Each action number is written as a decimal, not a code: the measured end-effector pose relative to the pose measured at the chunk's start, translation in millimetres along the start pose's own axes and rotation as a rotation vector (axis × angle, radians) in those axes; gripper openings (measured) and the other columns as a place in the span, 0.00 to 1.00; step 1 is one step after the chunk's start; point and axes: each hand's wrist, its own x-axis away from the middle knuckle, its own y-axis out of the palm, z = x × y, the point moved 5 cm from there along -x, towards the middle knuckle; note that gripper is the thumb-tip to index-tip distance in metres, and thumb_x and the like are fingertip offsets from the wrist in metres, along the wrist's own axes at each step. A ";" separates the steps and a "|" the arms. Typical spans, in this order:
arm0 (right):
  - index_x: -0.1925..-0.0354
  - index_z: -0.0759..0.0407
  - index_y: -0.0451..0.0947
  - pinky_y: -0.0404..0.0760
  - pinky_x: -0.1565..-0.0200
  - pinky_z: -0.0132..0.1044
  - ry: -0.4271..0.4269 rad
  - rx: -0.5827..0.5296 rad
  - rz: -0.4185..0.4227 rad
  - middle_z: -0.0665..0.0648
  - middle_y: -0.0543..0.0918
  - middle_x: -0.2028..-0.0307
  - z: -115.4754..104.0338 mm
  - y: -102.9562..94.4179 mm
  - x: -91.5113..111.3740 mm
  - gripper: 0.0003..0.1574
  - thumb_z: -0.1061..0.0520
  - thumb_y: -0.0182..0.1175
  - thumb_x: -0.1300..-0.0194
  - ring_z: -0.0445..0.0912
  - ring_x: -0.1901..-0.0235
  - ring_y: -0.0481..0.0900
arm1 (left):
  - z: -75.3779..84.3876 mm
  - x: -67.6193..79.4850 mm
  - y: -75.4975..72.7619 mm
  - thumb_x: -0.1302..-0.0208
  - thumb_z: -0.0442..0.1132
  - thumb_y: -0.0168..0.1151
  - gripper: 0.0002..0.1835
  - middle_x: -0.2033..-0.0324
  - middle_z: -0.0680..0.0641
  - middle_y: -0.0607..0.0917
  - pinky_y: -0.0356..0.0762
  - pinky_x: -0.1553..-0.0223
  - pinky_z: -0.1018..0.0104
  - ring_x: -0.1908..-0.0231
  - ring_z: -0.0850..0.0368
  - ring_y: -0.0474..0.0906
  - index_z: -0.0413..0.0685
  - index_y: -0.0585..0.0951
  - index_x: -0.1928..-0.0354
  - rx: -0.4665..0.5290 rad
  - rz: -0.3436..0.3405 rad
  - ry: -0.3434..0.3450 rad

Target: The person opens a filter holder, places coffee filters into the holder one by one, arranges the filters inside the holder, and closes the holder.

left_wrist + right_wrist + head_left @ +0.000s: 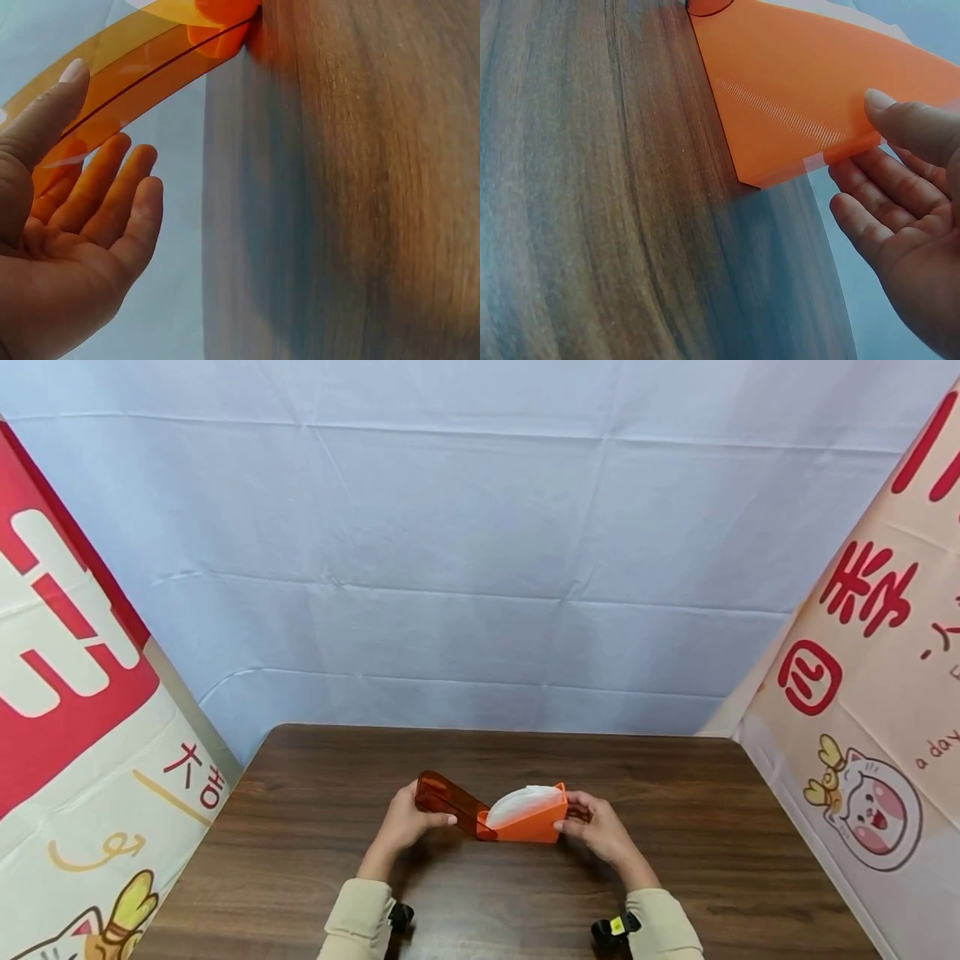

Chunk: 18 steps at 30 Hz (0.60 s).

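Observation:
An orange filter box point(528, 828) stands on the table, its see-through amber lid point(459, 802) swung out to the left on a hinge at the box's low end. White rounded sheets, which look like paper coffee filters point(517, 804), stick up out of it. My left hand point(405, 820) holds the lid's free end, thumb point(64, 101) on one side and fingers on the other. At the box's tall right end my right hand point(597, 828) grips it, the thumb point(911, 124) against the ribbed orange side point(795, 97) and the fingers round the end wall.
The dark wooden table point(300, 877) ends at a back edge in front of a pale blue cloth point(450, 568). Printed cloths hang at the left point(75, 693) and right point(847, 735). Each wrist carries a small black camera.

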 end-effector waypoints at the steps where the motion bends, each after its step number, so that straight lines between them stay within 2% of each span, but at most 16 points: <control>1: 0.50 0.77 0.71 0.78 0.59 0.37 0.000 -0.003 0.001 0.68 0.78 0.57 4.3 -0.7 -1.1 0.24 0.71 0.64 0.45 0.61 0.56 0.77 | 5.1 1.3 -0.5 0.55 0.29 0.74 0.20 0.68 0.47 0.83 0.77 0.66 0.62 0.67 0.55 0.79 0.35 0.78 0.58 0.003 -0.003 0.002; 4: 0.49 0.76 0.71 0.78 0.58 0.36 0.000 -0.001 0.001 0.67 0.79 0.56 17.2 -2.2 -4.1 0.26 0.69 0.65 0.45 0.59 0.55 0.77 | 15.6 4.0 -2.5 0.55 0.28 0.73 0.18 0.70 0.46 0.83 0.76 0.67 0.64 0.69 0.56 0.79 0.34 0.78 0.60 -0.015 -0.005 0.001; 8: 0.48 0.75 0.70 0.78 0.58 0.36 0.000 0.005 0.005 0.66 0.79 0.55 24.1 -2.4 -5.2 0.27 0.66 0.66 0.45 0.57 0.55 0.77 | 14.3 3.1 -3.0 0.55 0.28 0.73 0.19 0.70 0.45 0.83 0.76 0.68 0.65 0.69 0.56 0.79 0.32 0.78 0.61 -0.027 -0.014 0.024; 15: 0.48 0.75 0.71 0.78 0.59 0.35 -0.010 0.009 0.015 0.66 0.79 0.56 24.1 -2.7 -5.9 0.26 0.66 0.66 0.44 0.57 0.56 0.78 | -17.7 -4.9 2.4 0.57 0.33 0.76 0.21 0.70 0.49 0.82 0.76 0.70 0.64 0.70 0.57 0.78 0.39 0.78 0.59 -0.048 0.040 0.010; 18: 0.48 0.74 0.71 0.78 0.59 0.35 0.014 0.025 0.020 0.65 0.80 0.56 26.2 -2.5 -5.5 0.26 0.66 0.66 0.44 0.56 0.56 0.78 | -16.7 -3.8 5.5 0.58 0.36 0.77 0.23 0.70 0.49 0.82 0.76 0.72 0.66 0.72 0.58 0.77 0.42 0.77 0.59 -0.094 0.056 0.039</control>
